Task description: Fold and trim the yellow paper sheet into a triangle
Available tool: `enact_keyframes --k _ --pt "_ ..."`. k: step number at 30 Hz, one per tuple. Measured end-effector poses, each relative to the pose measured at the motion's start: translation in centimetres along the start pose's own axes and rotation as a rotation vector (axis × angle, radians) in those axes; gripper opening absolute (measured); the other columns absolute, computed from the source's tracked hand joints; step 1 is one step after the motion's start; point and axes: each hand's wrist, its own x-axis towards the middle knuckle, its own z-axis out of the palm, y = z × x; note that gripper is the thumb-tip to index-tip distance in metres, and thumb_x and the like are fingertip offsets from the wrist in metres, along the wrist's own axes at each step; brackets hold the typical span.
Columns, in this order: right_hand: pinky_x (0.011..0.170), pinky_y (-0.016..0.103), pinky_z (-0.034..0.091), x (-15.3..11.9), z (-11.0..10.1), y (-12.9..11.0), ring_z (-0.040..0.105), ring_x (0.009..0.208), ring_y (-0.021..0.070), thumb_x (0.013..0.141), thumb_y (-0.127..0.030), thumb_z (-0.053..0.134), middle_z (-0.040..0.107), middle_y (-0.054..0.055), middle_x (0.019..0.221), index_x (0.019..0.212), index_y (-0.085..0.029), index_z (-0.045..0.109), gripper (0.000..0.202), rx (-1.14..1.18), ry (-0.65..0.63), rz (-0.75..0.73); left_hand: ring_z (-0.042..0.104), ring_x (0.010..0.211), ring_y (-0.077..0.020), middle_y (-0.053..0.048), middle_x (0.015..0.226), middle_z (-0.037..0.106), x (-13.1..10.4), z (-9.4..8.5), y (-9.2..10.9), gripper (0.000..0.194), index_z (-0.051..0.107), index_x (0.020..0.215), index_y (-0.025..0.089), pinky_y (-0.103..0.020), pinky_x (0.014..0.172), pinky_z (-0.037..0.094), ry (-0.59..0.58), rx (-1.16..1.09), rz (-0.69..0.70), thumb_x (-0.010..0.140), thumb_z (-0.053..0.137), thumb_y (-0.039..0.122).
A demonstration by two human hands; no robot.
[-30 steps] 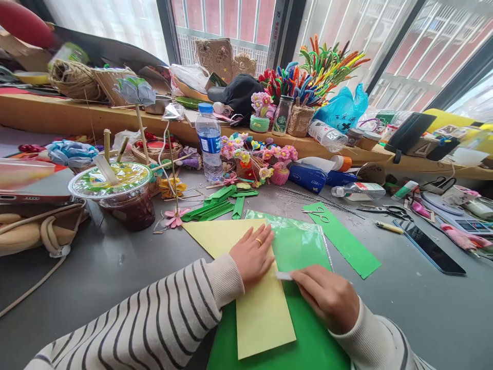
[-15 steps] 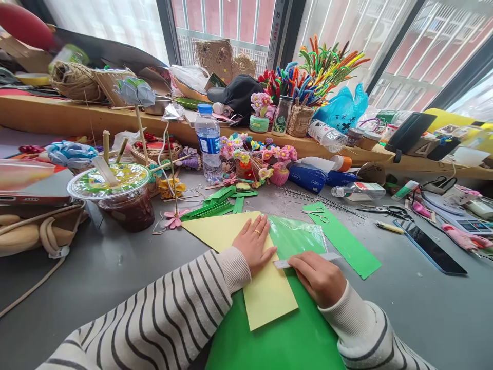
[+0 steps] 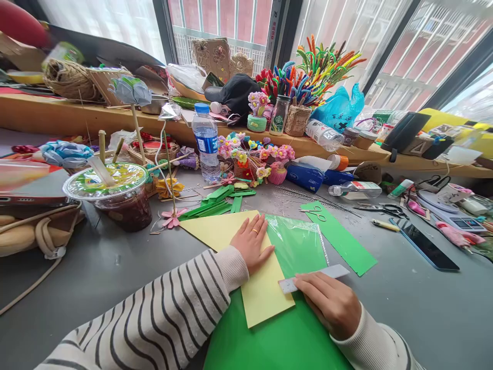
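Observation:
My left hand (image 3: 252, 244) lies flat with fingers spread on a folded yellow sheet (image 3: 264, 303). Under that sheet is a large green sheet (image 3: 269, 344), its upper right part in a clear plastic sleeve (image 3: 298, 239). Pinched in my right hand (image 3: 333, 303) is a flat translucent strip like a ruler (image 3: 339, 271), whose left end touches the yellow sheet's right edge. A narrow green piece of paper (image 3: 350, 246) rests to the right, with small scissors (image 3: 316, 212) on its upper end.
Folded green strips (image 3: 211, 204) lie behind the yellow sheet. A lidded cup of dark drink (image 3: 127, 213) and a water bottle (image 3: 206, 149) stand at the left. A phone (image 3: 427, 245) and black-handled scissors (image 3: 393, 210) are at the right.
My right hand has moved down and slightly right with the strip, along the yellow sheet's edge. My left hand stays on the yellow sheet. The view has shifted slightly.

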Motion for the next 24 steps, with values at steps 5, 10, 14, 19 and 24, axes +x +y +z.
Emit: enact_keyframes --k 5,10,14,19,24 --pt "0.054 0.029 0.05 -0.4 -1.1 -0.5 0.059 0.062 0.0184 0.074 -0.003 0.042 0.065 0.011 0.067 0.077 -0.008 0.061 0.02 0.017 -0.005 -0.018 0.013 0.121 -0.0219 -0.012 0.131 0.02 0.1 0.1 0.0 0.06 0.025 0.124 0.005 -0.038 0.098 0.013 -0.002 0.002 0.002 0.079 0.023 0.045" --pt "0.061 0.03 0.05 -2.5 -1.3 -1.0 0.06 0.07 0.0195 0.078 -0.005 0.037 0.066 0.012 0.073 0.085 -0.007 0.06 0.024 0.047 -0.029 -0.047 0.013 0.121 -0.0219 -0.012 0.132 0.02 0.0 0.2 0.0 0.06 0.024 0.124 0.005 -0.038 0.098 0.013 -0.003 0.004 0.007 0.079 0.022 0.045" --pt "0.066 0.031 0.049 -3.6 -1.4 -0.7 0.058 0.079 0.02 0.08 -0.007 0.033 0.065 0.012 0.081 0.094 -0.008 0.057 0.028 0.101 -0.039 -0.054 0.013 0.121 -0.0224 -0.012 0.131 0.02 0.0 0.0 0.0 0.059 0.024 0.124 0.005 -0.039 0.098 0.013 -0.003 0.005 0.011 0.08 0.022 0.044" --pt "0.066 0.03 0.049 -1.5 -3.0 1.0 0.056 0.083 0.0182 0.076 -0.006 0.044 0.063 0.011 0.086 0.099 -0.011 0.054 0.026 0.303 -0.072 0.039 0.014 0.121 -0.0224 -0.013 0.131 0.019 -0.2 -0.2 0.0 0.059 0.024 0.124 0.005 -0.039 0.098 0.013 -0.012 0.005 0.047 0.08 0.021 0.043" --pt "0.063 0.03 0.049 1.2 -1.4 1.4 0.058 0.076 0.0186 0.072 -0.002 0.046 0.064 0.012 0.079 0.091 -0.01 0.058 0.023 0.204 0.027 0.033 0.014 0.121 -0.0223 -0.013 0.132 0.018 -0.4 -0.2 -0.2 0.058 0.023 0.125 0.005 -0.038 0.097 0.013 -0.02 0.01 0.081 0.08 0.021 0.043"
